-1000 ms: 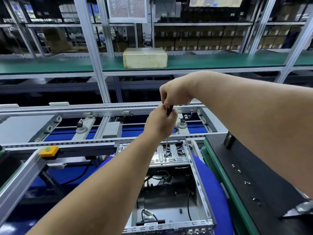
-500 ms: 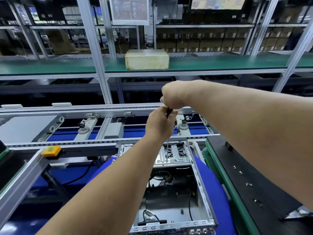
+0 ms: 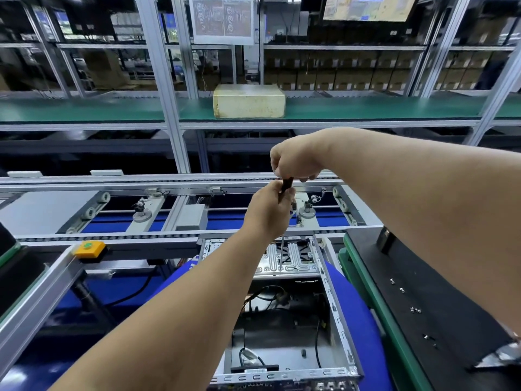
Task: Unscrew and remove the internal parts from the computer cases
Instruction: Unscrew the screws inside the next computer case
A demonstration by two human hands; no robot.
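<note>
Both hands, left hand (image 3: 269, 210) and right hand (image 3: 296, 159), grip the slim steel screwdriver (image 3: 286, 185) above the boxy metal case (image 3: 332, 303).

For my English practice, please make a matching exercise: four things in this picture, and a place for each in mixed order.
Things:
1. screwdriver
2. cardboard box
3. loose screws
4. yellow button

Places:
A. on the black mat at right
B. on the green shelf
C. held by both hands, left hand and right hand
D. on the rail at left

Pairs: 1-C, 2-B, 3-A, 4-D
</note>
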